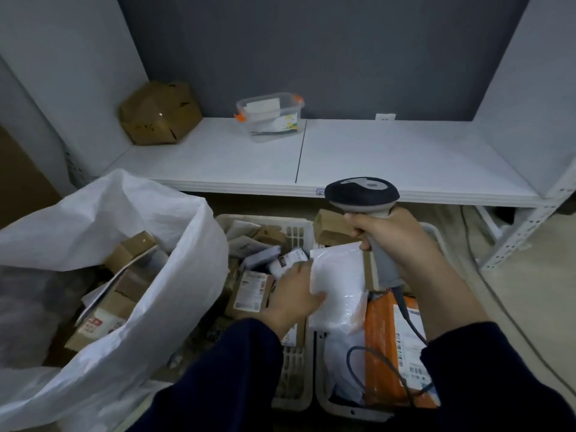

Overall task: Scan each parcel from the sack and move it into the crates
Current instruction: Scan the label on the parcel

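Holding a soft white poly-bag parcel over the two beige slotted plastic crates, L hand pinched on its edge, R hand fisted round grey corded barcode scanner; crates approx full, big white woven sack w/ boxes left.

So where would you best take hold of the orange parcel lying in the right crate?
Probably by its far short edge, from above: the orange parcel lies flat in the right crate, with the scanner cable draped over its near half and the sleeve over its right side.
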